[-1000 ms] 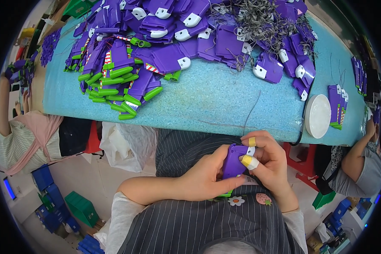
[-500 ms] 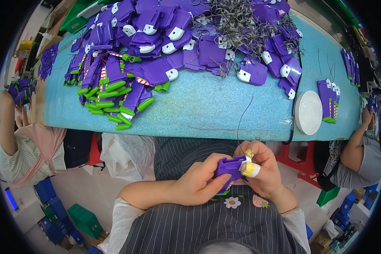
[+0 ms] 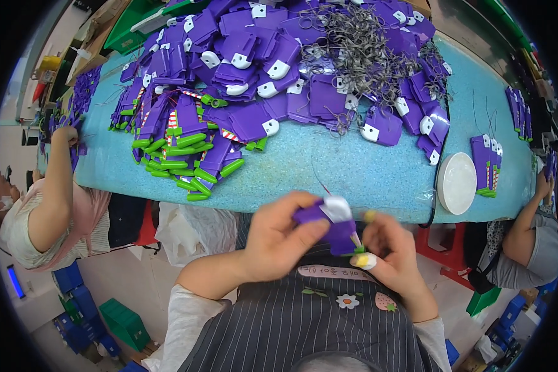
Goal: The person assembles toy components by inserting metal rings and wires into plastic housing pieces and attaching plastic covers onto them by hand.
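My left hand grips a flat purple plastic casing above my lap, near the table's front edge. The casing has a white rounded cap at its upper end, a green tip at its lower end and a thin dark wire rising from the top. On the other side, my right hand is slightly smeared by motion, its thumb and forefinger apart. Yellow-and-white coverings wrap those two fingertips. The thumb is close to the green tip; whether it touches cannot be made out.
A blue table carries a heap of purple casings, green-ended casings and tangled grey wire loops. A white dish stands at right beside several wired casings. People sit on both sides.
The casing has swung more upright and risen slightly, its white cap now at the top. My right hand has come off the cap and moved down beside the green tip, its fingers parting.
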